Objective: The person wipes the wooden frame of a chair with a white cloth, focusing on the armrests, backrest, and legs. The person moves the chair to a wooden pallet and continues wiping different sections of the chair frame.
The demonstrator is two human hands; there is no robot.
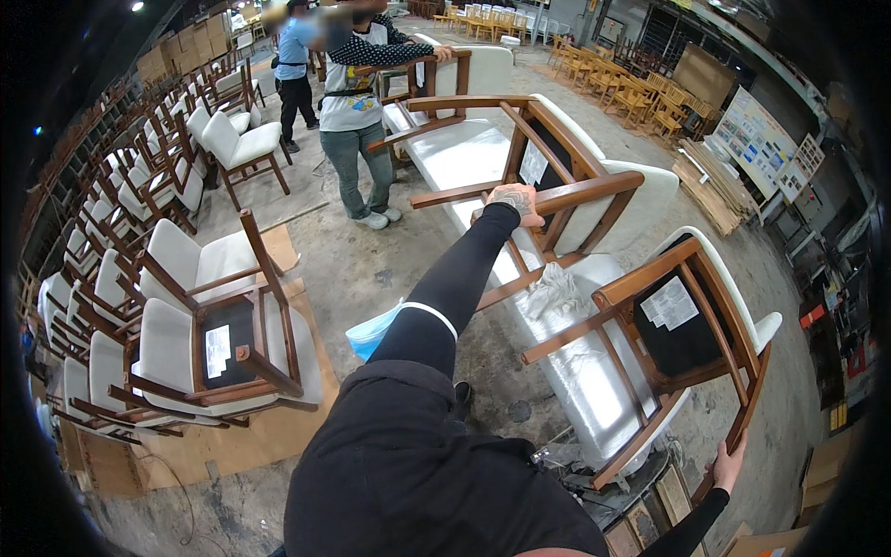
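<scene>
My left hand (518,201) reaches forward and closes over the wooden arm of an upturned armchair (592,193) with a white cushion and dark underside. At the right, my right hand (729,464) wraps round the lower end of the curved wooden frame of a nearer chair (676,320), tipped so its black underside with white labels shows. Both chairs rest on a long padded bench (585,381) in shiny clear wrap. A crumpled pale cloth (554,292) lies on the bench between them. A blue face mask (371,330) hangs by my left upper arm.
A co-worker (357,121) stands across the bench, a hand on another chair (473,79); a second person (295,79) stands behind. Stacked white-cushioned chairs (223,343) fill the left side on cardboard (176,464). Flat boards (715,190) lean at the right near a display board (756,130).
</scene>
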